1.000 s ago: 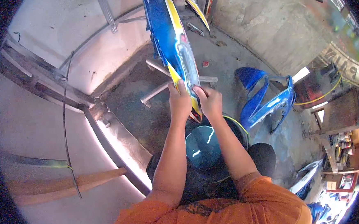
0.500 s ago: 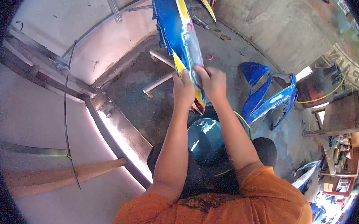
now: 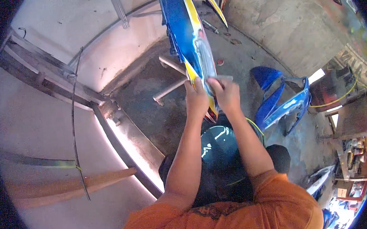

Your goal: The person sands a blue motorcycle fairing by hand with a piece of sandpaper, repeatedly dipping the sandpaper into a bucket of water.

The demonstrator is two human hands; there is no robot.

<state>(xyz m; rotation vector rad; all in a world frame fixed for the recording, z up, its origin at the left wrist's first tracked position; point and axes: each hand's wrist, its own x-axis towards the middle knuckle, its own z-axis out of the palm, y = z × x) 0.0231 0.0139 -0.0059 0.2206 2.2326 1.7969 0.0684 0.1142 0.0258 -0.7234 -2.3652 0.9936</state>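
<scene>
A long motorcycle body panel, blue with yellow and white stripes, points its narrow tip toward me. A grey, filler-like patch runs along its right side. My left hand is closed on the panel's left edge near the tip, thumb on top. On the right edge, my right hand pinches a thin flat grey piece against the patch; its exact kind is unclear. A dark rounded glossy thing lies below the tip, between my legs.
Another blue panel lies on the floor at the right, near a yellow hose. Metal stand legs are beneath the held panel. Shelves with small goods stand far right; a wooden beam juts in from the left.
My right hand has slid slightly along the panel toward me, and the flat grey piece now shows at its fingers. The whole view has shifted a little; my left hand keeps its grip.
</scene>
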